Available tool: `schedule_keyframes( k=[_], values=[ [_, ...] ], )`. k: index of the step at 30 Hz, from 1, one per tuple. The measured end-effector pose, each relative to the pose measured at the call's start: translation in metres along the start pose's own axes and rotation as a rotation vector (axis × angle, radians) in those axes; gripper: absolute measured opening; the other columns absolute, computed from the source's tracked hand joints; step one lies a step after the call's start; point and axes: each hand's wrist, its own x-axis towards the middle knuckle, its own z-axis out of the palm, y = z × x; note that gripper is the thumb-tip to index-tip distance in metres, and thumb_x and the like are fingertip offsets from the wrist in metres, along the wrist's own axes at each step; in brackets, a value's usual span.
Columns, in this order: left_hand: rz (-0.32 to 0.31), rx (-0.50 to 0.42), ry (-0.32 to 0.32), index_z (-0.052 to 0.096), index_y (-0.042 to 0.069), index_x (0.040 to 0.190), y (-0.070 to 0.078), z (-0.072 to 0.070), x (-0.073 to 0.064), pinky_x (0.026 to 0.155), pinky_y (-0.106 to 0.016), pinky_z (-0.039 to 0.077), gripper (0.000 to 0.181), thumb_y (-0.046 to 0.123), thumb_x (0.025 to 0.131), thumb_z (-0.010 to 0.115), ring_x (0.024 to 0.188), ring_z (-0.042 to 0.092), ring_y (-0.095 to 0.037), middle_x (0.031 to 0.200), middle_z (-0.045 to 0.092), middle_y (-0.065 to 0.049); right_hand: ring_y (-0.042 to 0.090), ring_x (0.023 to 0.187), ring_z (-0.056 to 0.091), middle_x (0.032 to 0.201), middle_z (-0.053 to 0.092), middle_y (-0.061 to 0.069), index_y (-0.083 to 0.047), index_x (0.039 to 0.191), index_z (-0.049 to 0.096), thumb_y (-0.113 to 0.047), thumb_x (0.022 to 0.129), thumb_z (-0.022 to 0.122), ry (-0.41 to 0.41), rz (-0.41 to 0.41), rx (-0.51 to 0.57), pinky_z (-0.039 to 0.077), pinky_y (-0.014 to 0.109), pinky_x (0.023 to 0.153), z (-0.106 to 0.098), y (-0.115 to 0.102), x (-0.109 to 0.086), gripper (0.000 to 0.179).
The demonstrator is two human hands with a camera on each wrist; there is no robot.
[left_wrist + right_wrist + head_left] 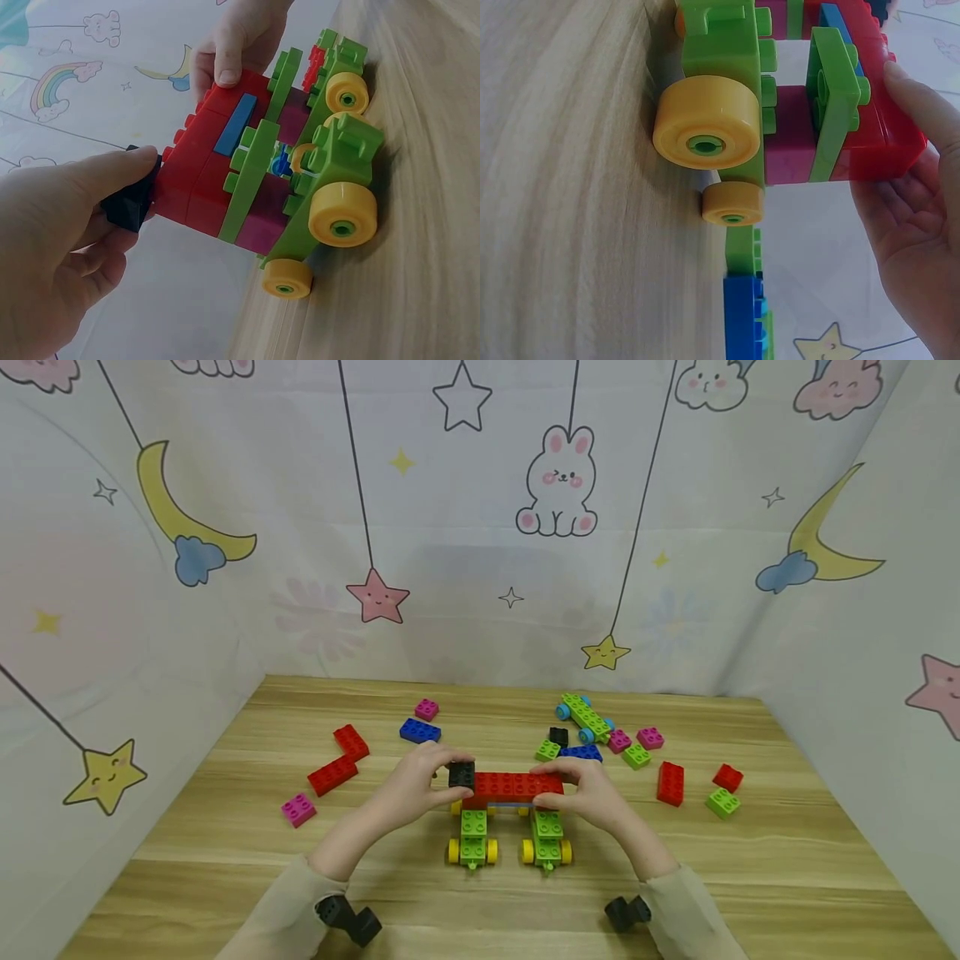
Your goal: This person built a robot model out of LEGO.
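Between the thumb and fingers of my left hand (408,785) is a small black brick (462,776), pinched at the left end of a red brick top (510,787). In the left wrist view the black brick (129,199) sits tilted against the red studs. My right hand (592,793) grips the red top's other end, thumb on its near side. Beneath lie a blue piece (236,124), green plates (251,180) and purple bricks (264,221). Two green wheeled bases (474,839) with yellow wheels (343,214) carry the build on the table.
Behind the build are a green car base with blue wheels (585,717), a loose black brick (558,737) and blue bricks (420,731). Red bricks (333,775) and a pink brick (298,810) lie left; red (671,782) and green bricks (723,802) lie right. A printed curtain (465,610) backs the table.
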Motion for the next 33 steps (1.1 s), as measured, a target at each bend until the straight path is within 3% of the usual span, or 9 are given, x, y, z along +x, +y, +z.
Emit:
schedule_keyframes(
  k=[6,12,24,33],
  values=[
    [0.002,0.000,0.002,0.069,0.007,0.119,0.001,-0.001,0.002,0.073,-0.032,0.054,0.040,0.024,0.084,0.078,0.094,0.059,-0.019,0.114,0.072,-0.008,0.026,0.105,0.065,0.115,0.070,0.012,-0.005,0.116,0.071,-0.018,0.084,0.078,0.001,0.009,-0.002,0.052,0.027,0.093,0.000,0.000,0.000,0.035],
    [-0.010,-0.002,-0.004,0.071,0.007,0.117,0.000,-0.001,0.005,0.072,-0.023,0.051,0.039,0.023,0.082,0.080,0.091,0.058,-0.018,0.110,0.073,-0.008,0.027,0.107,0.065,0.115,0.070,0.013,-0.004,0.116,0.070,-0.018,0.084,0.078,-0.002,0.011,0.000,0.052,0.027,0.093,0.000,-0.001,-0.001,0.036],
    [-0.036,0.012,-0.060,0.071,0.005,0.115,0.001,-0.005,0.007,0.073,-0.025,0.051,0.039,0.022,0.082,0.080,0.090,0.057,-0.018,0.105,0.072,-0.008,0.026,0.105,0.065,0.114,0.070,0.012,-0.005,0.115,0.071,-0.018,0.084,0.078,-0.002,0.000,-0.003,0.053,0.027,0.093,0.000,-0.001,0.000,0.035],
    [-0.049,-0.009,-0.112,0.071,0.004,0.115,0.002,-0.008,0.011,0.077,-0.039,0.056,0.038,0.021,0.082,0.080,0.089,0.059,-0.022,0.105,0.072,-0.009,0.024,0.104,0.065,0.114,0.070,0.012,-0.005,0.116,0.071,-0.018,0.084,0.078,-0.001,0.000,-0.008,0.053,0.028,0.092,0.000,0.000,0.000,0.034]
  ],
)
